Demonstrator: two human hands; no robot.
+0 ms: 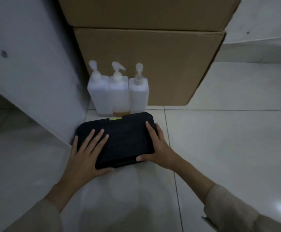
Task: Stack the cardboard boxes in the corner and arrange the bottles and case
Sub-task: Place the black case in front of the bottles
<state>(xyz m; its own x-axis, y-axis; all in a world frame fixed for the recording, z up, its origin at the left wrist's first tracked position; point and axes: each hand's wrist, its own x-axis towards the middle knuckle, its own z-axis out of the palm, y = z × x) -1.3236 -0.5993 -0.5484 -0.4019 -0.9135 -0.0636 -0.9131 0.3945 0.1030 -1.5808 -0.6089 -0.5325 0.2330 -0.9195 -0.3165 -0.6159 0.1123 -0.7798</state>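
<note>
Left hand (87,152): flat on the lid of the black case (115,141), fingers straight and spread, thumb along the near edge — pressing, not gripping. White panel (32,64) just outboard of this hand, its lower corner touching or nearly touching the case's left end; cannot tell which.

Black case: lying flat on the tiled floor (228,139), between the two hands. Long axis running left to right across the body, skewed slightly so the left end sits farther forward than square. Green strip showing at the far edge.

Directly beyond the fingertips, past the far edge of the case: three white pump bottles (118,92) upright in a row, sides touching or nearly so, backed against the lower cardboard box (161,64). Middle bottle showing amber liquid at its base. Upper cardboard box (146,12) resting on the lower one — stacking judged done.

Right hand (156,144): wrapped round the right end of the case, fingers over the top, thumb hooked on the near edge — gripping.

Judgement: both hands equally near; remaining move a short forward slide with a slight turn, squaring the long axis to the bottle row. Risk: far edge nudging the bottles over.
</note>
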